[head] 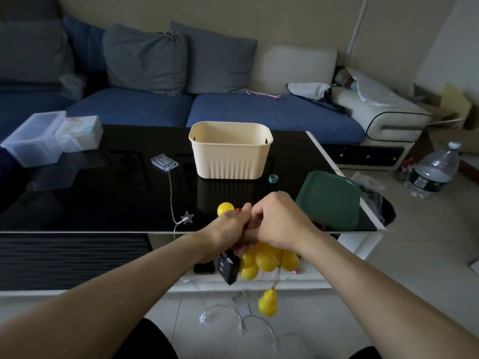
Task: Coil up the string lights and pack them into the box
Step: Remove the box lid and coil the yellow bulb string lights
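At the table edge, both hands (259, 224) clenched around bunched yellow string lights (267, 259), bulbs dangling below fingers.

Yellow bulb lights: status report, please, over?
Left hand and right hand both gripping the yellow bulb string at table edge. One bulb dangling. Cream box open, path clear.

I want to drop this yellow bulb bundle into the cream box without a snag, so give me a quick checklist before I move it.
1. Both hands grip the bundle, left hand, right hand: ok.
2. Cream box upright, open: ok.
3. All yellow bulbs gathered: not ok, one bulb dangles on its wire.
4. Star string coiled: not ok, it trails off the table edge.
5. Box empty inside: cannot tell.
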A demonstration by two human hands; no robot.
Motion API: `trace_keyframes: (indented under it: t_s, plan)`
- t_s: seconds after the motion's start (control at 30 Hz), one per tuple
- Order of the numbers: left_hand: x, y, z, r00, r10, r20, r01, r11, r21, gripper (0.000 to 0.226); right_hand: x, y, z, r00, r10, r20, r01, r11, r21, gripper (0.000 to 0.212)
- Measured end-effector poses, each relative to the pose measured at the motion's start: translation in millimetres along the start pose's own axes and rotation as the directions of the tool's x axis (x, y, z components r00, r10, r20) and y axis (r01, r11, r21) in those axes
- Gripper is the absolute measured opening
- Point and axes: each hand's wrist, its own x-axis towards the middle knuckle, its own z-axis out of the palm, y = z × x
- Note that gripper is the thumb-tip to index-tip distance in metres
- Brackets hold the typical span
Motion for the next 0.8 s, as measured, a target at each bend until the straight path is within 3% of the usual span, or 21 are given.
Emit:
trace_keyframes:
  t_s: [0.07,0.17,0.3,0.43,0.53,0.63,0.8]
  plan:
    - [-1,0,1,0.998,-0.020,0.052,0.018,0.999,0.048,0.055,3,6,-5,0.999,0.046,0.025,-0.045,0.998,-0.050,0.036]
    - [-1,0,-1,0.996,-0.019,0.083,0.000,0.974,0.225,0.055,4,19,-15,0.965,0.138,0.221,-0.139,0.990,-0.009,0.045]
    - [1,-3,-10,0.994,0.000,0.106,-0.043,0.917,0.396,0.038,-1,33,-28,0.850,0.150,0.505,-0.245,0.961,0.129,0.029]
    - [1,-6,-13,0.991,0.064,0.117,-0.111,0.882,0.459,0.038,-3,36,-31,0.801,0.137,0.583,-0.309,0.928,0.206,0.014]
    - [3,-7,-20,0.987,0.162,0.016,-0.151,0.870,0.469,0.041,-5,40,-31,0.769,0.191,0.611,-0.406,0.883,0.236,0.010]
    - [8,-9,-33,0.967,0.211,-0.144,-0.121,0.875,0.469,0.045,-7,45,-37,0.703,0.230,0.673,-0.523,0.809,0.270,0.022]
    - [9,-10,-53,0.913,0.192,-0.360,-0.060,0.936,0.348,0.046,-10,58,-42,0.748,0.226,0.624,-0.552,0.733,0.398,0.030]
